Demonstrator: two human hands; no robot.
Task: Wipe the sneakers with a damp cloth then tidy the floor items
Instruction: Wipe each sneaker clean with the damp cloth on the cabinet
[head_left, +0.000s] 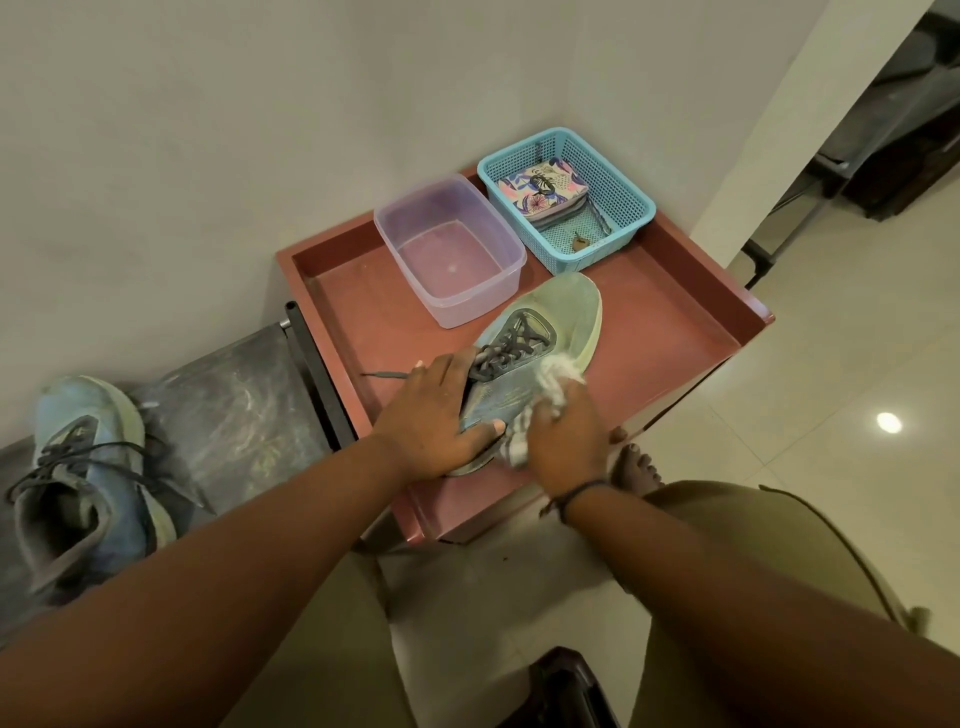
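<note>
— Where's the sneaker (540, 332)?
— On the red worktop (670, 317), beside the tub (449, 249). My left hand (436, 415) clamps its heel; my right hand (563, 436) squeezes the cloth (556, 376) against its side.
— The other sneaker (88, 478)?
— Left, on the dark bench (234, 410).

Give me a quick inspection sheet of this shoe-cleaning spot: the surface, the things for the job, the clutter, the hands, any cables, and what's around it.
Surface: red tray-top stand, raised rim, standing against a pale wall.
Job's things: sneaker lying on the stand; white cloth against its side; second sneaker on a dark bench to the left; clear plastic tub, contents unclear.
Clutter: blue mesh basket holding a patterned pouch and a small brown item.
Hands: left hand grips the sneaker's heel end; right hand grips the cloth.
Cables: nothing seen.
Surroundings: glossy tiled floor, a bare foot, dark furniture at far right.
</note>
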